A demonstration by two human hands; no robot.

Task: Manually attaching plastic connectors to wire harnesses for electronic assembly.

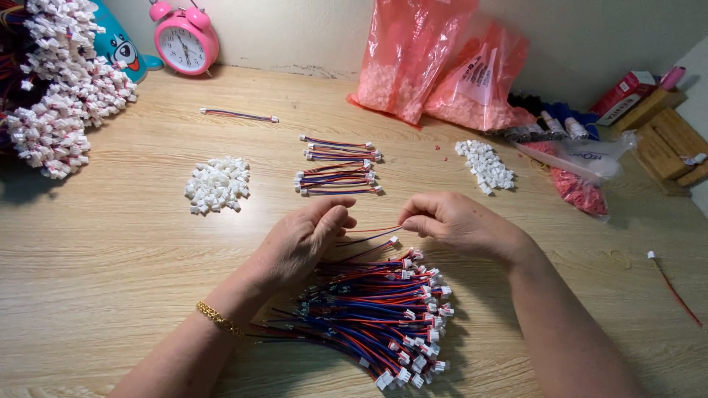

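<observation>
Red wire (372,229) stretched taut between left hand (302,243) and right hand (457,221), each pinching one end, above the pile of wire harnesses (376,317) on the worktop (110,250) (light, limp, likely best gripped near the ends).

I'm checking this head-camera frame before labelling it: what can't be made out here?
- Thin red wire ends: hidden inside left hand and right hand fingertips.
- Pile of white-plugged cable bundles: cut by the left edge.
- Pink round alarm clock hands: too small.
- Red-blue wire heap: cut by the bottom edge.
</observation>
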